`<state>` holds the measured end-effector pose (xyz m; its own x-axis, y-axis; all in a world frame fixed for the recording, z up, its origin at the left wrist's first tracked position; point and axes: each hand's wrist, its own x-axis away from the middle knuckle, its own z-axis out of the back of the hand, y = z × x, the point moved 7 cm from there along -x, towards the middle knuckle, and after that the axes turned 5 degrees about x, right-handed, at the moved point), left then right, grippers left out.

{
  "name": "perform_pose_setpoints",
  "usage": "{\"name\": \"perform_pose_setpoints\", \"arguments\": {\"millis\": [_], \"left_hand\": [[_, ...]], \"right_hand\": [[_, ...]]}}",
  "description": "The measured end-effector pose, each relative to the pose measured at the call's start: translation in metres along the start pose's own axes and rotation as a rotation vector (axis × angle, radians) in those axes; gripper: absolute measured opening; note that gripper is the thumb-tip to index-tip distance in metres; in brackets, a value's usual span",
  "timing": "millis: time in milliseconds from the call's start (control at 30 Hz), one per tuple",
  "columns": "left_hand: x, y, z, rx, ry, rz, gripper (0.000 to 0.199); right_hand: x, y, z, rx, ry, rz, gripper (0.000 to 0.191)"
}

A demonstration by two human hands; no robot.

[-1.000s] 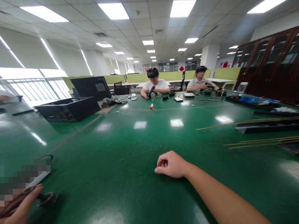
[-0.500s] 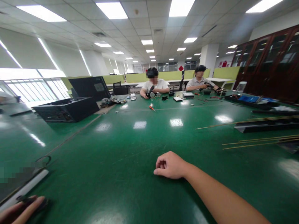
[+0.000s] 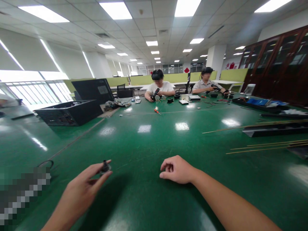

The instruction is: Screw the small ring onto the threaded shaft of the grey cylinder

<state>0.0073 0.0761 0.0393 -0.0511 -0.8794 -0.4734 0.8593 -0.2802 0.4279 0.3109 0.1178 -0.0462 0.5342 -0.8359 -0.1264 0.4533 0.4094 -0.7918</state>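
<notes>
On the left, my left hand (image 3: 83, 186) is raised over the green tabletop (image 3: 134, 205), its shadow falling beside it. Thumb and fingers pinch a small black part with a short upright stem (image 3: 105, 167); the exact kind is too small to tell. My right hand (image 3: 176, 170) rests on the table near the middle, fingers curled in a loose fist. Nothing shows inside it. Between the two hands lies bare green surface, and neither touches the other.
A black computer case (image 3: 68, 113) stands at the back left. An orange screwdriver (image 3: 157, 111) lies toward the far middle. Thin brass-coloured rods (image 3: 260, 149) and a dark metal channel (image 3: 271, 130) lie at the right. Two people (image 3: 160, 87) sit across the table, handling dark tools.
My left hand has come from the lower left corner inward and up, carrying the small black part. My right hand stays nearly in place.
</notes>
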Motion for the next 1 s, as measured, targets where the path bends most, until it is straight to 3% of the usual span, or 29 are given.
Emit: {"name": "perform_pose_setpoints", "arguments": {"millis": [100,233,367,500,633,1000], "left_hand": [[-0.019,0.048,-0.047,0.151,-0.145,-0.052,0.056],[-0.033,0.104,-0.096,0.263,-0.250,-0.269,0.035],[-0.025,0.115,-0.123,0.297,-0.311,-0.516,0.026],[-0.016,0.105,-0.131,0.332,-0.375,-0.510,0.027],[-0.014,0.109,-0.127,0.466,-0.422,-0.471,0.023],[-0.015,0.107,-0.121,0.466,-0.332,-0.422,0.031]], "right_hand": [[-0.001,0.005,0.005,-0.132,0.040,-0.010,0.040],[-0.002,0.011,0.014,-0.139,0.141,0.012,0.057],[0.000,0.011,0.014,-0.032,0.184,0.038,0.057],[0.000,0.001,0.007,0.125,0.151,0.063,0.047],[-0.002,-0.008,0.001,0.216,0.168,0.102,0.033],[0.000,-0.006,0.005,0.233,0.206,0.118,0.030]]}}
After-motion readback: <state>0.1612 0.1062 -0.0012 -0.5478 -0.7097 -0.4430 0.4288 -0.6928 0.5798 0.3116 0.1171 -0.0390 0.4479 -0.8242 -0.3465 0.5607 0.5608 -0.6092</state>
